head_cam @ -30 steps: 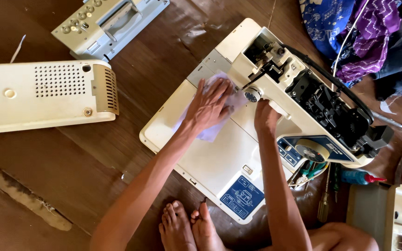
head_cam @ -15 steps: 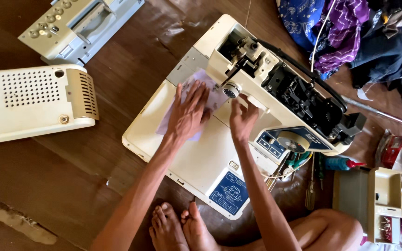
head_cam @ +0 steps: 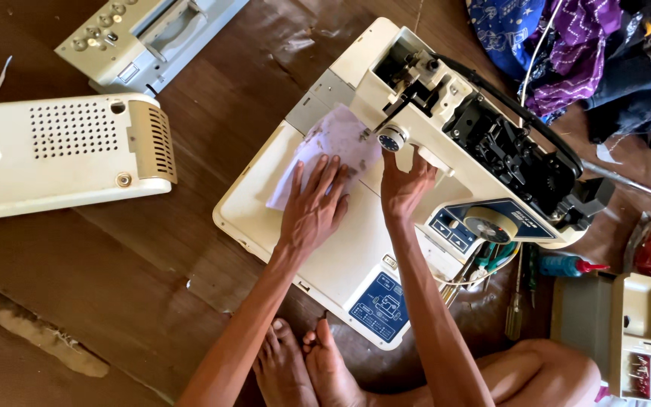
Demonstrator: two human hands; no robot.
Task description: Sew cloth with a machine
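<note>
A cream sewing machine [head_cam: 340, 256] with its covers off lies on the wooden floor in front of me. A pale lilac cloth [head_cam: 338, 134] is spread on its bed beside the needle area. My left hand [head_cam: 314, 207] lies flat on the near edge of the cloth, fingers spread. My right hand [head_cam: 404, 185] reaches under the machine's arm, its fingertips closed on a cream part just below a small round dial [head_cam: 392, 139]. The open mechanism [head_cam: 506, 151] shows dark metal parts.
A cream vented cover panel [head_cam: 62, 154] lies at the left, and a grey panel with knobs [head_cam: 145, 30] behind it. Blue, purple and dark fabrics [head_cam: 566, 45] are piled at the top right. Screwdrivers [head_cam: 516, 301], a red-tipped bottle [head_cam: 566, 265] and a cream casing piece [head_cam: 642, 332] lie at the right. My bare feet [head_cam: 303, 369] are below.
My left hand has slid toward me along the cloth, uncovering more of it. My right hand stays under the machine's arm. The view has shifted over the machine.
</note>
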